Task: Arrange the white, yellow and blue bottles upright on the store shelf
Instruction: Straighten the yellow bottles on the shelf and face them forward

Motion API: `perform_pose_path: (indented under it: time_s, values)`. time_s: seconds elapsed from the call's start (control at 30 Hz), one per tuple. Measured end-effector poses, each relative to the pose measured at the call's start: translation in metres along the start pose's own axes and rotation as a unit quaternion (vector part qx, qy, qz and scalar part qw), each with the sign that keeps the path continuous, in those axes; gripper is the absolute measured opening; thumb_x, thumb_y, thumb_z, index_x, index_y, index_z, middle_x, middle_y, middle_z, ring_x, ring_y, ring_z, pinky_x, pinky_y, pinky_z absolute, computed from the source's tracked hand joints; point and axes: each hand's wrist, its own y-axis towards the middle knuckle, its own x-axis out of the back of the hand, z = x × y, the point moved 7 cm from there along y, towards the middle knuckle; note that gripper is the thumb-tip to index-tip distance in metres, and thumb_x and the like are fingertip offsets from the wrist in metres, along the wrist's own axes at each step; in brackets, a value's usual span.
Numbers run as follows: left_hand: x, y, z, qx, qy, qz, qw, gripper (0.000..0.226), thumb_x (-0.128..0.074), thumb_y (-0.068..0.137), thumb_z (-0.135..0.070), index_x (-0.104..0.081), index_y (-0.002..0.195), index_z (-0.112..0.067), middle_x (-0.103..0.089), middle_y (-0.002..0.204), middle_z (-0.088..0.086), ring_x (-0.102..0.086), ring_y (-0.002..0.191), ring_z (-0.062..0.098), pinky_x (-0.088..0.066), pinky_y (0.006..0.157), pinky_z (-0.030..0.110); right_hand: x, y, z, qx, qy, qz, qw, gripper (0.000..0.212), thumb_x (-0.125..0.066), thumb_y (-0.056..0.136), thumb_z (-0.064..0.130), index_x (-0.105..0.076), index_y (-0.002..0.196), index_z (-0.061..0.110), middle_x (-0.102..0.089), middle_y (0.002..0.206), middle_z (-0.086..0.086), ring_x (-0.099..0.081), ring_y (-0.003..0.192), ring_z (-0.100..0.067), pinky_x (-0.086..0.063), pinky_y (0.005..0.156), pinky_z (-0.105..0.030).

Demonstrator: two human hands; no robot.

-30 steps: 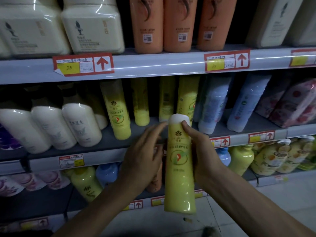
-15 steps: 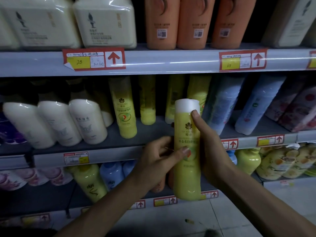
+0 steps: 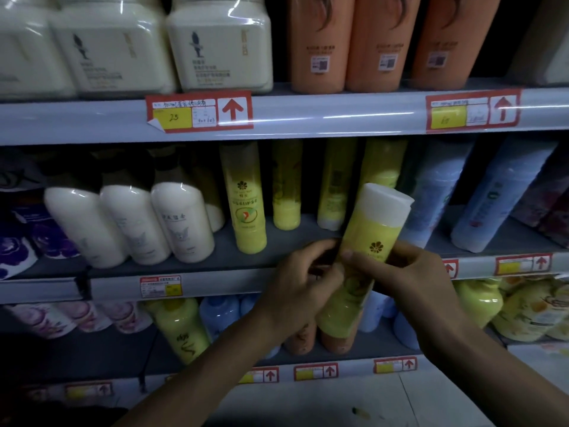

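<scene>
**Item:** yellow bottle [image 3: 374, 232], white cap uppermost, tilted rightward, held just in front of the middle shelf [image 3: 221, 264].

**Hold:** left grip [image 3: 303, 285] curls round the bottle's midsection. Right grip [image 3: 409, 277] clasps it from the other side, thumb on the label.

**Handling, as judged:** bring it vertical, set it base-down in the front gap beside the standing yellow bottle [image 3: 249, 208], label outward, and let go only once it is steady.

**Shelf stock:** white bottles [image 3: 181, 223] at left, blue bottles [image 3: 437, 198] leaning at right. All are opaque, so contents are unseen.

yellow bottle [image 3: 366, 241] with white cap [image 3: 385, 203]; red-bordered price tag [image 3: 199, 114]; orange bottles [image 3: 375, 41]
</scene>
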Motion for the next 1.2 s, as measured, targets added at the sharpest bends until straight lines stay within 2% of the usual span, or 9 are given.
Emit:
perform_pose_path:
  time_s: [0.07, 0.13, 0.3, 0.4, 0.53, 0.7, 0.83, 1.03, 1.2]
  values:
    - [0.009, 0.01, 0.004, 0.01, 0.02, -0.047, 0.999, 0.032, -0.058, 0.093, -0.029, -0.068, 0.123, -0.035, -0.075, 0.113, -0.013, -0.069, 0.108, 0.002, -0.059, 0.095, 0.035, 0.005, 0.004, 0.0, 0.002, -0.004, -0.019, 1.0, 0.033, -0.087, 0.075, 0.03, -0.079, 0.103, 0.014, -0.082, 0.091, 0.001, -0.079, 0.086, -0.014, -0.062, 0.079, -0.031]
    - [0.02, 0.019, 0.01, 0.009, 0.149, -0.128, 0.981, 0.034, -0.062, 0.095, -0.025, -0.066, 0.128, -0.029, -0.073, 0.105, -0.015, -0.069, 0.098, 0.002, -0.06, 0.087, 0.039, 0.008, 0.008, -0.005, -0.012, -0.001, -0.031, 0.999, 0.032, -0.088, 0.075, 0.028, -0.079, 0.102, 0.014, -0.082, 0.089, 0.002, -0.078, 0.083, -0.011, -0.061, 0.07, -0.022]
    - [0.024, 0.038, 0.011, 0.037, 0.311, -0.22, 0.924, 0.049, -0.061, 0.099, -0.029, -0.048, 0.145, -0.019, -0.072, 0.103, -0.003, -0.069, 0.091, 0.022, -0.054, 0.069, 0.039, 0.012, 0.01, -0.013, -0.046, 0.005, -0.032, 0.998, 0.027, -0.089, 0.074, 0.024, -0.079, 0.098, 0.013, -0.081, 0.085, 0.002, -0.078, 0.079, -0.01, -0.058, 0.064, -0.019]
    - [0.029, 0.054, 0.019, 0.106, 0.291, -0.268, 0.912, 0.063, -0.062, 0.1, -0.037, -0.033, 0.152, -0.016, -0.074, 0.109, 0.002, -0.071, 0.098, 0.027, -0.042, 0.065, 0.034, 0.013, 0.009, -0.014, -0.056, 0.0, -0.03, 0.998, 0.028, -0.09, 0.072, 0.024, -0.08, 0.097, 0.013, -0.081, 0.085, 0.001, -0.078, 0.08, -0.012, -0.059, 0.068, -0.024]
    - [0.03, 0.069, 0.028, 0.18, 0.233, -0.31, 0.904, 0.074, -0.061, 0.101, -0.039, -0.022, 0.157, -0.011, -0.073, 0.113, 0.009, -0.071, 0.101, 0.032, -0.041, 0.065, 0.036, 0.011, 0.007, -0.013, -0.061, -0.001, -0.013, 0.998, 0.025, -0.089, 0.073, 0.019, -0.078, 0.096, 0.014, -0.081, 0.081, 0.004, -0.076, 0.073, -0.006, -0.056, 0.057, -0.014]
    - [0.04, 0.089, 0.051, 0.162, 0.159, -0.367, 0.902, 0.044, -0.064, 0.092, -0.05, -0.038, 0.112, -0.02, -0.071, 0.091, 0.007, -0.075, 0.073, 0.033, -0.061, 0.063, 0.047, 0.006, 0.006, -0.014, -0.071, -0.01, -0.004, 0.997, 0.029, -0.089, 0.07, 0.022, -0.079, 0.097, 0.014, -0.081, 0.085, 0.001, -0.078, 0.081, -0.013, -0.063, 0.078, -0.033]
    - [0.043, 0.106, 0.075, 0.146, 0.127, -0.371, 0.908, 0.046, -0.053, 0.078, -0.063, -0.039, 0.1, -0.026, -0.072, 0.083, 0.004, -0.073, 0.063, 0.033, -0.063, 0.055, 0.05, 0.01, 0.007, -0.012, -0.069, -0.019, -0.018, 0.997, 0.029, -0.09, 0.069, 0.025, -0.079, 0.094, 0.014, -0.081, 0.084, 0.001, -0.078, 0.08, -0.015, -0.063, 0.081, -0.037]
    - [0.038, 0.103, 0.076, 0.132, 0.143, -0.405, 0.893, 0.036, -0.063, 0.093, -0.053, -0.037, 0.1, -0.028, -0.072, 0.075, 0.001, -0.072, 0.06, 0.03, -0.062, 0.054, 0.049, 0.024, 0.013, -0.014, -0.071, -0.012, -0.043, 0.996, 0.027, -0.09, 0.069, 0.024, -0.08, 0.092, 0.013, -0.081, 0.082, 0.0, -0.078, 0.078, -0.015, -0.062, 0.076, -0.033]
    - [0.016, 0.08, 0.056, 0.12, 0.111, -0.367, 0.916, 0.043, -0.068, 0.098, -0.039, -0.049, 0.129, -0.017, -0.07, 0.06, -0.005, -0.072, 0.06, 0.013, -0.062, 0.064, 0.043, 0.029, 0.015, -0.012, -0.056, 0.015, -0.052, 0.997, 0.025, -0.087, 0.077, 0.023, -0.079, 0.097, 0.012, -0.081, 0.084, 0.001, -0.078, 0.077, -0.013, -0.06, 0.069, -0.027]
